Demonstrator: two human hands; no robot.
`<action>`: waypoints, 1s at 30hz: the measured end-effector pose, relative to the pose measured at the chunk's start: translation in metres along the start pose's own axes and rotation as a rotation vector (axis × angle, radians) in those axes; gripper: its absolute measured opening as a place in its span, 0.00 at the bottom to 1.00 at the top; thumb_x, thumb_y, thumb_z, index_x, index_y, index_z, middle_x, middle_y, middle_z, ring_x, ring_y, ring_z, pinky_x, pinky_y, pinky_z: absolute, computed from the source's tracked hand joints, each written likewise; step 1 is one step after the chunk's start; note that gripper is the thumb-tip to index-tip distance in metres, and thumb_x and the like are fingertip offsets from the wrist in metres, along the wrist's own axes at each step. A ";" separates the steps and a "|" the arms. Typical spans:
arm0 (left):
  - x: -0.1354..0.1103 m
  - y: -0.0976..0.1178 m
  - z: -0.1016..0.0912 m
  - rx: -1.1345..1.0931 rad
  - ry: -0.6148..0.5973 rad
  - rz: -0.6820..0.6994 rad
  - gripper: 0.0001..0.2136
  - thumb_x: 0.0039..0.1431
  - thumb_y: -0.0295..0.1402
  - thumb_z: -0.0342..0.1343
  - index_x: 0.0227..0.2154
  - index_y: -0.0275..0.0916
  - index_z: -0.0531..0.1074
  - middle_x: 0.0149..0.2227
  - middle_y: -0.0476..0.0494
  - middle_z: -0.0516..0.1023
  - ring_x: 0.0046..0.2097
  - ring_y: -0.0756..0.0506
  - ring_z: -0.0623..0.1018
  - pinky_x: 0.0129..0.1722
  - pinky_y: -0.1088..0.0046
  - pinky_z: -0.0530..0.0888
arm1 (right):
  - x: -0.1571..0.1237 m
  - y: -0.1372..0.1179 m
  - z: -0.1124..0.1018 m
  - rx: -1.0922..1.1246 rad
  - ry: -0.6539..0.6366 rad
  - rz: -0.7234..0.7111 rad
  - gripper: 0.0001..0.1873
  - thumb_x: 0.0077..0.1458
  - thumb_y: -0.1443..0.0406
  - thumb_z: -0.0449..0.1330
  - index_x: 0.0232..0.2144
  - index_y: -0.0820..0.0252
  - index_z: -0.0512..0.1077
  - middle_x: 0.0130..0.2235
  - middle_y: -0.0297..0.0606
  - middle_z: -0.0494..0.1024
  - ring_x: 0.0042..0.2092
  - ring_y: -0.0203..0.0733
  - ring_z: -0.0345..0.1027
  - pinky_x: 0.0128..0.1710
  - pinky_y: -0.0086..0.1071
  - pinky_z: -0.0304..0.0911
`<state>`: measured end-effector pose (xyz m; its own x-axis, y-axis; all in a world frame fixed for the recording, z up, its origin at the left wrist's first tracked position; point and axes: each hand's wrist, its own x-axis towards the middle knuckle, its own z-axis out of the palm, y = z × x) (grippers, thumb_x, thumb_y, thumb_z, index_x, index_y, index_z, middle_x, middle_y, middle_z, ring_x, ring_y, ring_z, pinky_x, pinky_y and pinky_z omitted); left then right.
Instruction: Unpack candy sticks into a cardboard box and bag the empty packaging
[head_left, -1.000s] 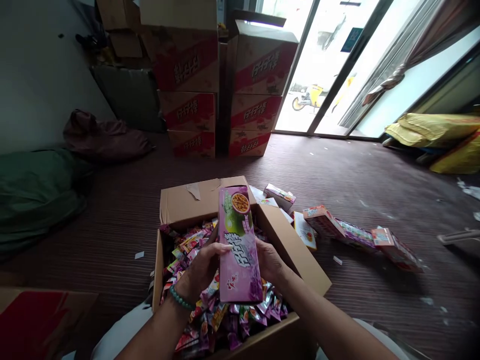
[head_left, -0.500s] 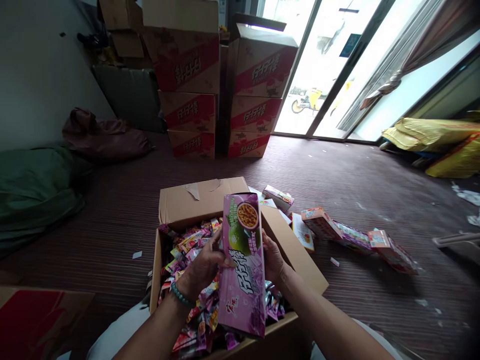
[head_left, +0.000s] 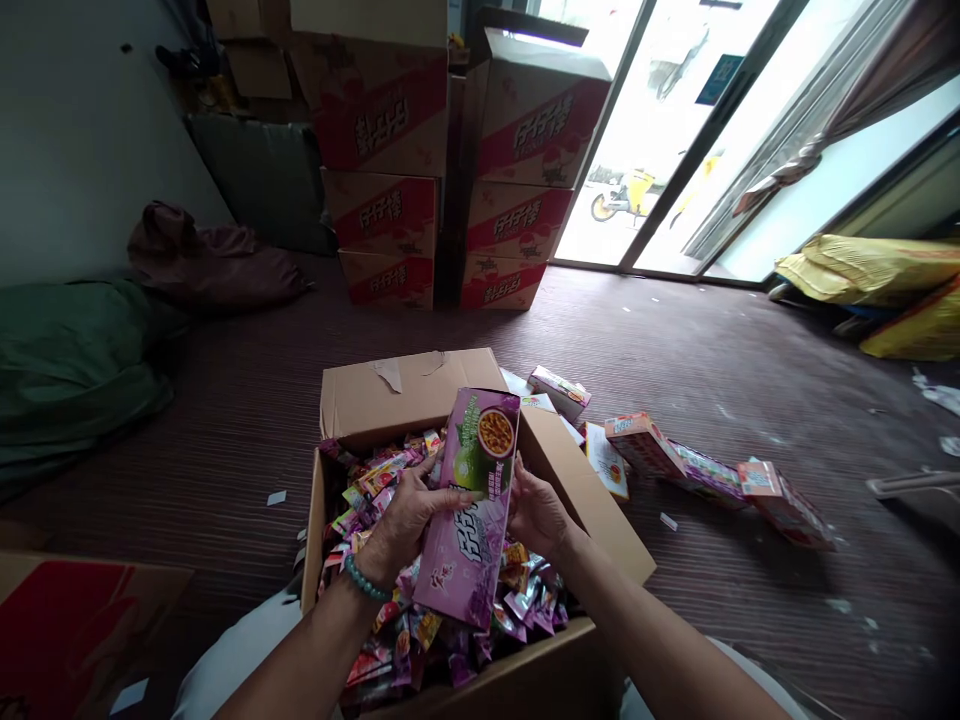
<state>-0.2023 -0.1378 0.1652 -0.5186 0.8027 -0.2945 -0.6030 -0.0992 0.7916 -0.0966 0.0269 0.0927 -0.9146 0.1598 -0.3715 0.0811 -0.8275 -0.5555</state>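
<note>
A purple printed snack box (head_left: 469, 560), with a passion fruit picture near its top end, is held tilted above an open carton. My left hand (head_left: 416, 515) grips its left side, thumb lying across the front. On the other side my right hand (head_left: 538, 508) is closed around the edge, with its fingertips partly hidden behind the box. Beneath, the cardboard carton (head_left: 600, 510) is filled with small, colourful wrapped packets (head_left: 375, 480), mostly purple, pink and yellow. Its flaps are folded outward.
Several printed boxes lie on the floor to the right, among them an orange one (head_left: 643, 445) and a purple one (head_left: 705, 474). Stacked red-and-brown cartons (head_left: 517, 215) stand ahead by the glass door (head_left: 600, 220). A green bag (head_left: 75, 370) lies left, yellow sacks (head_left: 870, 270) far right.
The purple box has tilted, its lower end swinging left and up, uncovering more packets at the carton's right. Both hands keep hold; the left thumb now stretches further across the front.
</note>
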 end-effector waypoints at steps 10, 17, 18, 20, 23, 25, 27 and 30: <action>-0.005 -0.001 -0.009 -0.125 -0.090 -0.148 0.27 0.45 0.28 0.70 0.52 0.35 0.76 0.44 0.35 0.84 0.36 0.39 0.84 0.38 0.65 0.81 | -0.007 -0.003 0.020 0.106 -0.038 0.017 0.30 0.52 0.46 0.65 0.49 0.60 0.75 0.46 0.45 0.84 0.53 0.55 0.76 0.57 0.51 0.68; -0.001 -0.007 -0.011 -0.105 0.040 -0.101 0.27 0.38 0.29 0.75 0.46 0.35 0.78 0.37 0.39 0.86 0.34 0.38 0.84 0.37 0.64 0.81 | 0.004 -0.001 0.015 0.128 0.040 0.057 0.28 0.56 0.48 0.63 0.49 0.64 0.74 0.43 0.47 0.84 0.49 0.52 0.78 0.56 0.49 0.69; -0.001 -0.007 -0.010 -0.111 0.060 -0.106 0.27 0.37 0.28 0.75 0.45 0.36 0.78 0.35 0.41 0.85 0.34 0.38 0.84 0.38 0.64 0.81 | 0.004 -0.002 0.015 0.118 0.046 0.049 0.27 0.56 0.49 0.64 0.48 0.64 0.74 0.42 0.46 0.84 0.49 0.52 0.78 0.56 0.48 0.69; -0.003 -0.005 -0.008 -0.133 0.088 -0.144 0.25 0.36 0.29 0.75 0.42 0.36 0.79 0.32 0.42 0.85 0.35 0.37 0.84 0.39 0.64 0.81 | 0.002 -0.004 0.017 0.105 0.045 0.029 0.28 0.52 0.49 0.67 0.47 0.64 0.75 0.41 0.46 0.84 0.48 0.52 0.78 0.55 0.47 0.70; -0.003 -0.004 -0.008 -0.171 0.096 -0.169 0.23 0.36 0.30 0.75 0.39 0.36 0.80 0.31 0.43 0.85 0.36 0.37 0.85 0.39 0.63 0.81 | -0.004 -0.008 0.022 0.107 0.022 0.006 0.30 0.46 0.51 0.70 0.46 0.65 0.75 0.40 0.46 0.84 0.47 0.53 0.78 0.53 0.46 0.71; 0.000 -0.005 -0.011 -0.161 0.101 -0.155 0.21 0.37 0.30 0.74 0.39 0.37 0.80 0.32 0.43 0.85 0.36 0.38 0.84 0.38 0.64 0.81 | -0.004 -0.010 0.024 0.098 0.023 -0.004 0.28 0.48 0.52 0.70 0.45 0.64 0.75 0.38 0.45 0.84 0.44 0.51 0.79 0.49 0.44 0.72; 0.004 -0.007 -0.015 -0.118 0.142 -0.134 0.20 0.38 0.30 0.74 0.38 0.36 0.79 0.32 0.42 0.85 0.33 0.40 0.84 0.35 0.66 0.81 | -0.002 -0.011 0.022 0.049 0.070 0.012 0.23 0.51 0.52 0.68 0.43 0.63 0.75 0.34 0.41 0.83 0.38 0.46 0.78 0.42 0.38 0.72; 0.008 -0.012 -0.016 -0.050 0.196 -0.111 0.21 0.39 0.31 0.75 0.40 0.34 0.79 0.34 0.40 0.85 0.31 0.42 0.83 0.33 0.68 0.81 | 0.005 -0.012 0.017 -0.145 0.249 0.001 0.18 0.54 0.52 0.67 0.39 0.59 0.73 0.31 0.34 0.79 0.30 0.37 0.71 0.33 0.31 0.67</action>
<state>-0.2089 -0.1400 0.1452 -0.5526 0.6809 -0.4806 -0.6898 -0.0499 0.7223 -0.1090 0.0291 0.1098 -0.7903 0.3014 -0.5334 0.1538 -0.7452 -0.6489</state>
